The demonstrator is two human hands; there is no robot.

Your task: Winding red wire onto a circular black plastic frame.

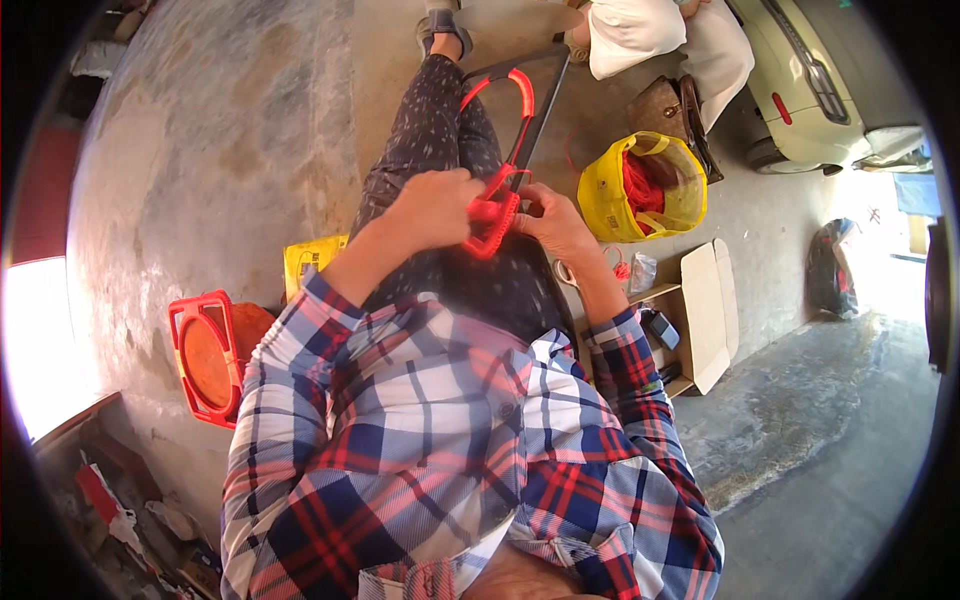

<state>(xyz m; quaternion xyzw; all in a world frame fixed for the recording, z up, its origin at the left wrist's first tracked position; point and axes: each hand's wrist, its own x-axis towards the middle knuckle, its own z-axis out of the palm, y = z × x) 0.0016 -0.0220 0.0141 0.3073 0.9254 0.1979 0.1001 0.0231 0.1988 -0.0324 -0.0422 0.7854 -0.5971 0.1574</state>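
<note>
Nearest the camera is the person's plaid shirt (pixel 440 440), filling the lower middle of the view, with dark speckled trousers (pixel 440 150) stretching away over the concrete floor (pixel 230 130). A yellow bag (pixel 640 185) with red material inside stands on the floor at the right, and a red stool (pixel 205 355) at the left. A black frame (pixel 530 125) carrying a red strap (pixel 505 110) slants up from the lap. The left hand (pixel 435 205) is closed around the red woven piece (pixel 492 225) over the lap; the right hand (pixel 555 220) pinches its far edge with curled fingers. To do this well, both hands should probably keep the piece taut and steady against the frame.
</note>
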